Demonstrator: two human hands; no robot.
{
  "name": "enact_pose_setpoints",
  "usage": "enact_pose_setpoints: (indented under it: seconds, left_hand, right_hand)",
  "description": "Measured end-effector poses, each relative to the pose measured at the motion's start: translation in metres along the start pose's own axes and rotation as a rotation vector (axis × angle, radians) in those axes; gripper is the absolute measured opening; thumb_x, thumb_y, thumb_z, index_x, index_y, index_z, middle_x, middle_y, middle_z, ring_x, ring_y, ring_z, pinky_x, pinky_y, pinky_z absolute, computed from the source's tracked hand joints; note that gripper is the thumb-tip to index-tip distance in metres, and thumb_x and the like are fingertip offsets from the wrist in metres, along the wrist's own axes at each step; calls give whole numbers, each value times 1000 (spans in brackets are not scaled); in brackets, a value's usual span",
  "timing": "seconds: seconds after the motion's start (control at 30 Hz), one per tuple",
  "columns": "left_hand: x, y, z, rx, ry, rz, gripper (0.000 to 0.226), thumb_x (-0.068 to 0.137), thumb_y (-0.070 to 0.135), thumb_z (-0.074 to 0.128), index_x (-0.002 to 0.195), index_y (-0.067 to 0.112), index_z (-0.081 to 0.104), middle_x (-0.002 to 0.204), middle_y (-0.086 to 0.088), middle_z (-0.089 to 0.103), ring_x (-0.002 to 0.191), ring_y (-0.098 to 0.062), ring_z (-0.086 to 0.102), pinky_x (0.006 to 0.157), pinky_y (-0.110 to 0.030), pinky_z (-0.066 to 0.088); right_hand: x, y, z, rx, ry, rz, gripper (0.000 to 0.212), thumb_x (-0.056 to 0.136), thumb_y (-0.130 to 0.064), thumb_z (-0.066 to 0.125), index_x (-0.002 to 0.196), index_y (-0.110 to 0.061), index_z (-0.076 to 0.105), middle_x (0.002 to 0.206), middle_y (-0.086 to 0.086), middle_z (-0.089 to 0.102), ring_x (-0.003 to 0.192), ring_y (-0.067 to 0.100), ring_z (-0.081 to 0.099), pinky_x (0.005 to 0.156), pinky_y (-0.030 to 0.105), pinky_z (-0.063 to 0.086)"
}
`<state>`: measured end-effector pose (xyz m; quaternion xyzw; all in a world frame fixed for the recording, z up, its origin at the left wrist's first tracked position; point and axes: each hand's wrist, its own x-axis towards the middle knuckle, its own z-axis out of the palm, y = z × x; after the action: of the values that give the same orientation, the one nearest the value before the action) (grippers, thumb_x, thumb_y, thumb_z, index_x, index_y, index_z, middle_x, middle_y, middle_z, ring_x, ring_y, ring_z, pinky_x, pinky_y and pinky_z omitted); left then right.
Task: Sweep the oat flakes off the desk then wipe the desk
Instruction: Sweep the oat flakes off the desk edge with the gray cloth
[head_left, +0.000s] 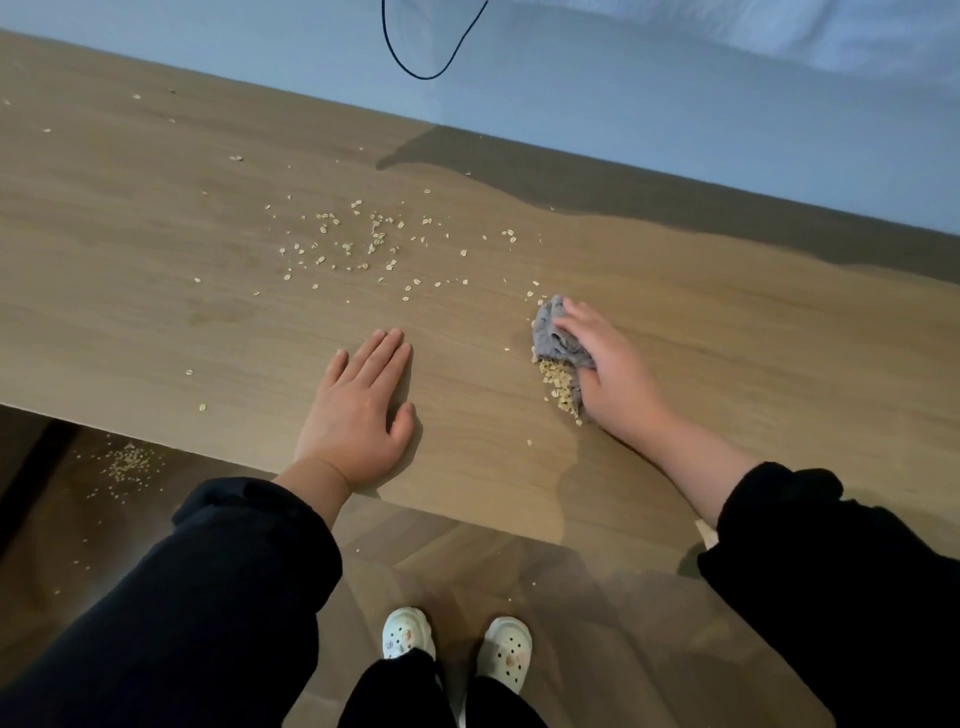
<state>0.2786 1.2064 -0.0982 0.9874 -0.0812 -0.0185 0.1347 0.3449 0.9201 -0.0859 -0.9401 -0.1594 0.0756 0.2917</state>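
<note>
A wooden desk (156, 312) fills the view. Loose oat flakes (353, 239) lie scattered over its middle. My right hand (608, 374) holds a bunched grey cloth (556, 338) against the desk top, fingers curled over it. A heap of gathered oat flakes (560, 384) sits against the cloth's near left edge, beside my thumb. My left hand (363, 410) lies flat on the desk near the front edge, fingers straight, holding nothing.
A pale wall (623, 93) runs behind the desk, with a black cable (415, 62) looping down it. Spilled oat flakes (127, 462) lie on the wooden floor under the desk's left front edge. My feet in white clogs (457, 644) stand below.
</note>
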Motion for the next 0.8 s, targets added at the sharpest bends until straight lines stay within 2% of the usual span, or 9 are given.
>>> enact_pose_setpoints:
  seconds: [0.1, 0.27, 0.4, 0.47, 0.6, 0.7, 0.8]
  left_hand:
    - [0, 0, -1, 1, -16, -7, 71, 86, 43, 26, 149, 10, 34, 158, -2, 25, 147, -17, 15, 119, -45, 12]
    - [0, 1, -1, 9, -32, -10, 71, 86, 42, 26, 149, 10, 33, 158, -3, 24, 147, -18, 14, 119, -45, 12]
    - [0, 1, -2, 21, -51, -2, 71, 86, 43, 24, 149, 9, 31, 159, -4, 23, 148, -19, 14, 118, -47, 13]
    - [1, 2, -3, 26, -55, 3, 72, 86, 42, 22, 149, 9, 31, 159, -5, 22, 148, -19, 13, 118, -47, 13]
    - [1, 2, -7, 4, -98, 2, 72, 87, 43, 20, 152, 12, 21, 161, -2, 13, 149, -16, 4, 119, -43, 4]
    - [3, -13, -12, -64, -158, 82, 70, 88, 39, 29, 151, 11, 23, 160, -3, 15, 148, -18, 6, 119, -41, 4]
    - [-1, -47, -19, -22, -171, 190, 70, 89, 44, 26, 149, 9, 30, 158, -5, 23, 146, -20, 16, 118, -42, 11]
  right_hand:
    - [-3, 18, -20, 24, -2, 71, 65, 88, 14, 41, 145, -18, 42, 158, -6, 27, 146, 8, 19, 121, 32, 15]
    - [-46, 52, -35, 39, 355, 426, 57, 89, 10, 47, 143, -8, 43, 156, 5, 33, 145, 20, 28, 120, 38, 23]
    - [-51, 6, 0, -55, 476, 600, 61, 87, 5, 48, 145, -12, 40, 158, 4, 28, 147, 21, 23, 119, 43, 25]
    - [-37, -27, 19, -69, 460, 610, 64, 87, 3, 49, 147, -16, 38, 159, 1, 24, 148, 20, 19, 120, 43, 23]
    - [-17, -72, 46, -41, 345, 531, 69, 89, 2, 50, 152, -18, 28, 162, -4, 16, 149, 15, 10, 123, 37, 10]
    - [-27, -57, 39, 7, 340, 533, 70, 89, 3, 48, 152, -22, 29, 161, -9, 16, 148, 12, 12, 120, 43, 24]
    - [-53, -26, 24, -13, 424, 616, 68, 88, 4, 49, 149, -20, 32, 160, -7, 20, 147, 15, 20, 115, 45, 32]
